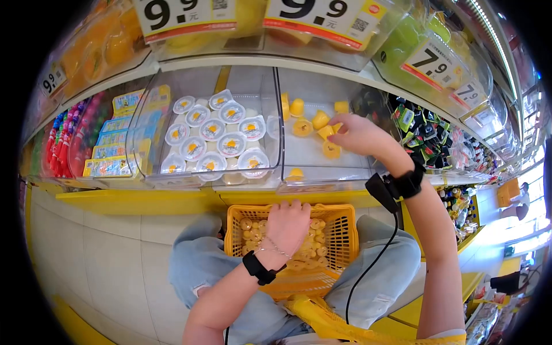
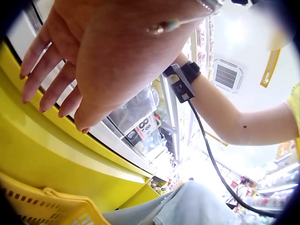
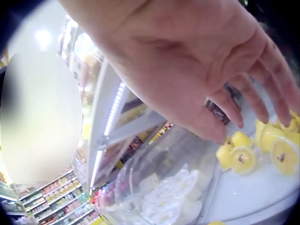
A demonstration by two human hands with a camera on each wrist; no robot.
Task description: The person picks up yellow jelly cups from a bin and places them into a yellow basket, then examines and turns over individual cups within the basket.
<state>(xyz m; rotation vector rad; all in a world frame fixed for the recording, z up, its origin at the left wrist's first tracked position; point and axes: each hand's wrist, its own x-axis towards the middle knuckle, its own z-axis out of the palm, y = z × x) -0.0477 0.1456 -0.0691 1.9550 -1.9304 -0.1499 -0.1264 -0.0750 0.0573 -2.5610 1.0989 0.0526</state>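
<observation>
Fingers of R hand (image 1: 363, 135) are hanging loosely bent w/ gaps btwn them, right by yellow jelly cups (image 1: 302, 127); can't tell if tips are touching any. L hand (image 1: 287, 225) is hovering or resting (can't tell which) at far rim of yellow basket (image 1: 344, 230), its fingers stretching fairly straight & a bit spread. Going big to small: yellow-based display shelf (image 1: 138, 202) is running across the far side, & light-blue jeans (image 1: 198, 241) are showing on both sides of the basket, which is sitting btwn the person's legs. Clear R-hand bin (image 1: 351, 164) is holding the loose yellow jelly cups, some tipping on their sides, a few bunching under R hand, one sitting apart near the front wall. Next bin to the left is holding white lidded cups (image 1: 213, 130) w/ orange-yellow pics on the lids. Up top, price cards (image 1: 322, 20) are reading 9.9 & 7.9. Flat blue/yellow packs (image 1: 118, 144) are standing further L; dark wrapped pieces (image 1: 422, 135) are heaping up R. Basket's also holding lots of small yellow cups (image 1: 313, 241), partly hiding under L hand. Black straps (image 1: 261, 269) are circling both wrists; thin bracelet (image 1: 273, 247) is lying on L wrist.
</observation>
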